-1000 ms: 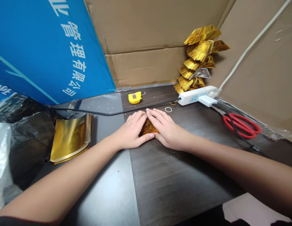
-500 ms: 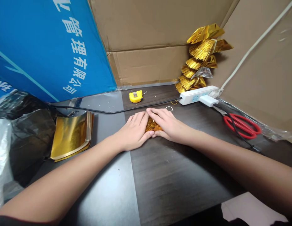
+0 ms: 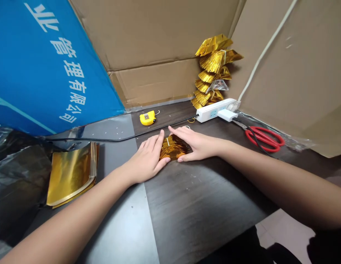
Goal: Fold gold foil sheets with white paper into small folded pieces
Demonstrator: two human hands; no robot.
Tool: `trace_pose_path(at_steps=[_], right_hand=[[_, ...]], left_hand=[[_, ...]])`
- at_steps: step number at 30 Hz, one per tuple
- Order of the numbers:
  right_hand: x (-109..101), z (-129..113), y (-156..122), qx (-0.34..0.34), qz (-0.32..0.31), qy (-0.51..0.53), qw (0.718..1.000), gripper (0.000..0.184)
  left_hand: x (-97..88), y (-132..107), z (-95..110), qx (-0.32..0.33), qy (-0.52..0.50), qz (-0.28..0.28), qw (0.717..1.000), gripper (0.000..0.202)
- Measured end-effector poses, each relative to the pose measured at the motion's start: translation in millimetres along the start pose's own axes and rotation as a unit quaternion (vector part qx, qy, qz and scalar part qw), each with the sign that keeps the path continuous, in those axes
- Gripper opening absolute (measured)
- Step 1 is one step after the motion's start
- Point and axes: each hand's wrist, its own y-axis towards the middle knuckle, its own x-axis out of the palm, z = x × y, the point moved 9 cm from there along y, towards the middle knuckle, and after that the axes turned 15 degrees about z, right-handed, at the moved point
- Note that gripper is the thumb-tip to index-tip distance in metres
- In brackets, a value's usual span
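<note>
Flat, open-fingered grip: the left hand [image 3: 147, 156] and the right hand [image 3: 199, 146] press in from opposite sides on one small, glossy packet of gold foil fringe [image 3: 173, 147], its fine strips ridged and shiny. The packet lies between the palms on a dark wood-grain surface [image 3: 203, 198], which meets a pale grey panel [image 3: 118, 223] along a straight seam just left of the hands. Beyond the hands runs one black cable [image 3: 118, 139] to one white power strip [image 3: 214, 112] with one white plug [image 3: 227, 115]. One yellow tape measure [image 3: 147, 118] sits near the cable. To the right lies one pair of red-handled scissors [image 3: 264, 139]. To the left lies a stack of smooth gold foil sheets [image 3: 72, 175], beside a crinkled black plastic bag [image 3: 18, 176]. Several fringed gold bundles [image 3: 211, 69] are heaped upright in the corner of a corrugated cardboard wall [image 3: 156, 84]; their exact count is unclear. A blue board [image 3: 49, 66] carries white Chinese characters reading 管理有限公司.
</note>
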Motion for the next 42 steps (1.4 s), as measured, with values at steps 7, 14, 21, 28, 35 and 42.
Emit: trace_pose_path(at_steps=[7,14,21,28,35,42], right_hand=[[10.5,-7.2,-6.0,0.007,-0.049,-0.047,0.998,0.096],[17.4,-12.4,-6.4,0.016,-0.043,-0.084,0.995,0.094],[17.7,-11.6,-6.9,0.017,-0.038,-0.077,0.996,0.093],[16.1,-15.7,-3.9,0.012,-0.041,-0.092,0.995,0.083],[15.7,-15.3,-2.0,0.023,-0.047,-0.083,0.995,0.070],[18.0,-12.9,-3.0,0.028,-0.053,-0.077,0.995,0.080]], left_hand=[[0.7,-0.7,-1.3,-0.007,0.007,-0.002,1.000,0.082],[1.2,-1.5,0.0,-0.015,0.011,0.013,1.000,0.085],[3.6,-3.0,0.5,-0.012,0.018,0.016,1.000,0.087],[1.4,-3.8,3.6,0.009,0.012,0.023,1.000,0.081],[0.4,-4.2,3.5,0.011,0.017,0.039,0.999,0.077],[-2.5,-4.3,8.1,0.048,0.011,0.041,0.998,0.065]])
